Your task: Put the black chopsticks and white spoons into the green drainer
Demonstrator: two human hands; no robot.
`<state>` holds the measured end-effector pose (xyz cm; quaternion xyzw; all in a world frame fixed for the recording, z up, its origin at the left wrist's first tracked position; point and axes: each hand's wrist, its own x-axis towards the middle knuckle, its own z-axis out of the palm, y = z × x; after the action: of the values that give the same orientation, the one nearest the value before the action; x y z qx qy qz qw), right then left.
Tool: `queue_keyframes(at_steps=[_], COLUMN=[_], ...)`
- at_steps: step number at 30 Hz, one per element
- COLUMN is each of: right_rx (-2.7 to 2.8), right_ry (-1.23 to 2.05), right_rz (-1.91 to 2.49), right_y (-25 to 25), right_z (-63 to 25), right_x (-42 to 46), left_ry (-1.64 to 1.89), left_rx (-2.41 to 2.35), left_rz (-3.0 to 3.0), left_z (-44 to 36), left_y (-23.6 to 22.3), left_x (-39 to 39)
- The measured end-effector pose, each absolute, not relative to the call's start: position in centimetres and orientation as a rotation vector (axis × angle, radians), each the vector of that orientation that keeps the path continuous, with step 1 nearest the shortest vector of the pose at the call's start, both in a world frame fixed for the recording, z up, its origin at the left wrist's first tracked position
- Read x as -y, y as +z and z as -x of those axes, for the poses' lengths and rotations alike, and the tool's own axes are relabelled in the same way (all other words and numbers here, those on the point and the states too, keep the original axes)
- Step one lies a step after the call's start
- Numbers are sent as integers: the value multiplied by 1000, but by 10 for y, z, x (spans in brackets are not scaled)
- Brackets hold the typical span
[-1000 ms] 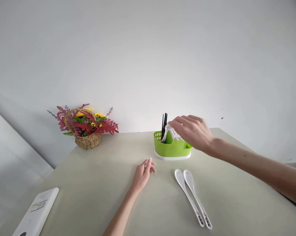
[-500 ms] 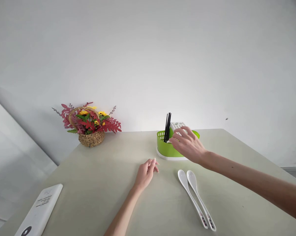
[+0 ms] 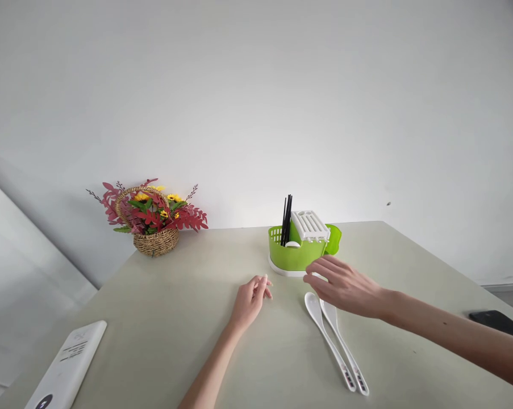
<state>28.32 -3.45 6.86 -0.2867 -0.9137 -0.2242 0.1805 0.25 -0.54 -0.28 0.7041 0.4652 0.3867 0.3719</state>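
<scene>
A green utensil caddy (image 3: 303, 258) with a white base stands near the wall. Black chopsticks (image 3: 286, 220) rise from its left compartment. Beside them the white end of a soup spoon (image 3: 292, 245) shows at the rim; the rest is hidden inside. My right hand (image 3: 339, 286) hovers just in front of the caddy, fingers stretched out and holding nothing. Under it lie two long-handled white spoons, a left one (image 3: 326, 341) and a right one (image 3: 345, 346) whose bowl it partly covers. My left hand (image 3: 250, 300) rests on the table, fingers loosely bent and apart, with nothing in it.
A slotted white rack (image 3: 311, 225) tops the caddy. At the back left a wicker basket (image 3: 156, 243) holds red and yellow artificial flowers. A white oblong device (image 3: 69, 363) lies at the front left, and a dark phone-like object (image 3: 499, 322) at the right edge of the table (image 3: 162, 318).
My right hand let go of the white soup spoon in the caddy's left compartment, then drew back toward me over the two long spoons. My left hand stayed put.
</scene>
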Motion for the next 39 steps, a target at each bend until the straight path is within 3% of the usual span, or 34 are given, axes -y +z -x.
queue_keyframes(at_steps=[10,14,18,22,29,35,39], right_rx=[2550,2431,2415,2371,1946,1884,2052], right_ry=[486,667,737,531,-135,-638,-759], right_rz=[1451,1635,1662,1625,1428,1436,1465], right_y=[27,32,68,132,222,212,185], right_z=[-314,-312,-321,-329,-303,-269,-249], right_x=[37,32,28,27,24,-8,-21], left_ry=[996,996,990,987,1001,1007,1000], left_rx=[-1169,-1177,-1193,-1198,-1200,-1188,-1183], left_rz=[-1795,-1792,-1790,-1792,-1790,-1803,-1803], left_z=[-3,-2,-2,-3,-4,-3,-3], left_y=[-2,-2,-3,-2,-1,-2,-2], left_x=[5,5,5,6,6,5,5])
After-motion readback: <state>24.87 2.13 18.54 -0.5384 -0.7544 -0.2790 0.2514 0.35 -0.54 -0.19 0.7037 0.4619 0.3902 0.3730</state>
